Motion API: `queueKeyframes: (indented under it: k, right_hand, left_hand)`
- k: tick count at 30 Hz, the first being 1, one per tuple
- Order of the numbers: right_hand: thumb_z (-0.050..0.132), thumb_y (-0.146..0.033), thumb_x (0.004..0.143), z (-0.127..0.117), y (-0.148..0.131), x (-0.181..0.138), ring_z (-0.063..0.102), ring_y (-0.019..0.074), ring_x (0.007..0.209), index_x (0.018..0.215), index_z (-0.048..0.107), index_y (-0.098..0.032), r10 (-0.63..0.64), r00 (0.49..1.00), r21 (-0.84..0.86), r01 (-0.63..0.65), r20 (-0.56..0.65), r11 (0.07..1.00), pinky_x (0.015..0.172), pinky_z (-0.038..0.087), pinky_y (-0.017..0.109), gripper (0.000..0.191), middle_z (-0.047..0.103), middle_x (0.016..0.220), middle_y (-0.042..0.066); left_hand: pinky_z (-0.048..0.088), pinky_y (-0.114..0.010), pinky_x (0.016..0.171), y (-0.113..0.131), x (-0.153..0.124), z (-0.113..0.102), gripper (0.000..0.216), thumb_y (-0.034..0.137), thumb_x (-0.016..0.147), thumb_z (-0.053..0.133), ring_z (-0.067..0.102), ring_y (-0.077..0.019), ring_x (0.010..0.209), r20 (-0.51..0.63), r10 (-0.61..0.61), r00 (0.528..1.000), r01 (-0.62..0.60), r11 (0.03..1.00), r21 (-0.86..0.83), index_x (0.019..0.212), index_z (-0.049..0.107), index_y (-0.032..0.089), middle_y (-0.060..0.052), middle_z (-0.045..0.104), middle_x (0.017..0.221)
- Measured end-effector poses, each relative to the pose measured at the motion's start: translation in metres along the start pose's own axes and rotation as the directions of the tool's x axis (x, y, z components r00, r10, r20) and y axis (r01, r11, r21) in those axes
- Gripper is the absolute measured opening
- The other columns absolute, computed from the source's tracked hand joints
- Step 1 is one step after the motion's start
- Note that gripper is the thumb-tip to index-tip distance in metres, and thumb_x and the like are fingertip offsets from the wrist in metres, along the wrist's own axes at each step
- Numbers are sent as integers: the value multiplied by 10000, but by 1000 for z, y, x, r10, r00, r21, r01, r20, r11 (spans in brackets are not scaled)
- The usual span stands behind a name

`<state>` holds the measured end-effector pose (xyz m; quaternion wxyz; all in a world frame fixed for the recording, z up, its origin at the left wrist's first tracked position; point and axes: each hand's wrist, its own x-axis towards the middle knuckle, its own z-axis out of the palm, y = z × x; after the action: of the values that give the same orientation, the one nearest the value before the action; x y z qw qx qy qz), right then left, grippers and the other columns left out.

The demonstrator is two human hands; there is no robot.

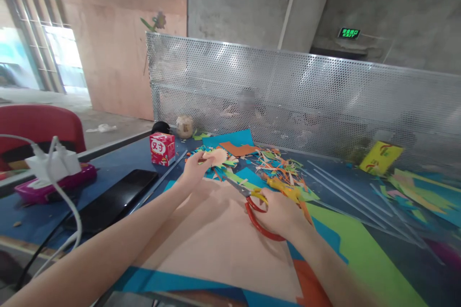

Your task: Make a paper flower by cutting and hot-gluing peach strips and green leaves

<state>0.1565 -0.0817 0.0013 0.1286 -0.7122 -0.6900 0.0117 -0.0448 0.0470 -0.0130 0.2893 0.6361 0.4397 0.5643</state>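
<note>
Between the fingers of my left hand (pixel 195 169) is a small peach paper cutout (pixel 217 157) with a notched, rounded edge. My right hand (pixel 283 211) grips a pair of scissors (pixel 245 191) with red and yellow handles. The blades point up and left toward the cutout, a short way apart from it. Below both hands lies a large peach paper sheet (pixel 223 244), over blue and orange sheets. Just beyond the hands is a heap of coloured paper scraps (pixel 279 165). A yellow-orange tool (pixel 284 186), partly hidden, rests behind my right hand.
At left are a black phone (pixel 118 196), a white charger (pixel 59 165) with cables and a red box (pixel 162 148). A jar (pixel 185 126) stands by the perforated metal divider (pixel 230 91). Clear strips (pixel 349 192), green paper (pixel 363 244) and a yellow packet (pixel 381 157) lie right.
</note>
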Motion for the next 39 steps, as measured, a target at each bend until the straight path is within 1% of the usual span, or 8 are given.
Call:
queueKeyframes:
  k: [5, 12, 16, 19, 24, 29, 33, 39]
  right_hand:
    - [388, -462, 764, -5, 0, -4, 588, 210, 625, 724, 502, -208, -48, 999, -18, 49, 13, 999, 469, 256, 260, 281, 643, 706, 53]
    - [550, -350, 660, -5, 6, -4, 563, 216, 778, 823, 533, -185, -218, 976, 125, 213, 28, 969, 608, 374, 284, 233, 608, 873, 73]
    - [514, -339, 722, -4, 13, 6, 529, 212, 902, 895, 537, -184, -206, 968, 347, 243, -141, 906, 774, 392, 330, 234, 572, 955, 81]
    - [425, -422, 779, -3, 14, 13, 574, 179, 778, 852, 536, -193, -104, 990, 623, 144, -100, 769, 692, 431, 305, 265, 603, 856, 57]
    - [510, -425, 713, 4, 5, 14, 503, 101, 468, 659, 483, -191, -190, 980, 837, 56, 58, 544, 481, 403, 235, 241, 536, 576, -26]
    - [551, -420, 686, 7, 10, 18, 434, 74, 420, 607, 472, -184, -82, 996, 858, 69, -32, 509, 417, 337, 202, 260, 509, 520, -40]
    - [555, -448, 678, 6, 17, 20, 441, 83, 411, 620, 473, -189, -32, 999, 869, 48, -37, 492, 387, 334, 202, 278, 523, 532, -30]
    - [562, -447, 678, 4, 12, 18, 438, 77, 385, 623, 509, -188, -33, 998, 875, 58, -47, 481, 384, 344, 202, 270, 549, 534, -22]
  left_hand:
    - [382, -287, 727, 2, 4, -6, 125, 243, 670, 543, 507, -171, 787, -54, 216, 975, -203, 961, 186, 744, 607, 166, -27, 571, 786]
    - [360, -368, 859, 9, -3, -7, 144, 127, 701, 535, 491, -190, 920, 94, 551, 829, -539, 744, 396, 773, 639, 196, -43, 556, 913]
    - [344, -393, 893, 20, -15, -4, 208, 60, 690, 525, 469, -196, 986, 223, 613, 758, -651, 695, 306, 760, 643, 217, -41, 517, 998]
    - [364, -374, 892, 31, -28, 2, 247, 10, 669, 488, 461, -196, 1008, 310, 607, 732, -672, 718, 179, 723, 634, 201, -46, 506, 1021]
    - [367, -352, 911, 37, -41, 13, 342, -6, 634, 451, 430, -205, 1078, 432, 558, 708, -639, 767, 56, 831, 621, 215, -51, 501, 1086]
    - [404, -339, 855, 20, -29, 11, 526, 166, 708, 510, 469, -215, 1051, 484, 326, 812, -438, 888, 138, 1221, 395, 191, -94, 508, 1165]
    - [437, -267, 705, 6, -18, 3, 345, 305, 769, 476, 574, -167, 785, 681, 86, 727, -312, 925, 216, 1094, 523, 200, -32, 638, 870]
    - [437, -254, 676, 24, -32, 17, 348, 449, 720, 534, 562, -166, 780, 622, 94, 778, -76, 996, -55, 897, 569, 151, -46, 625, 864]
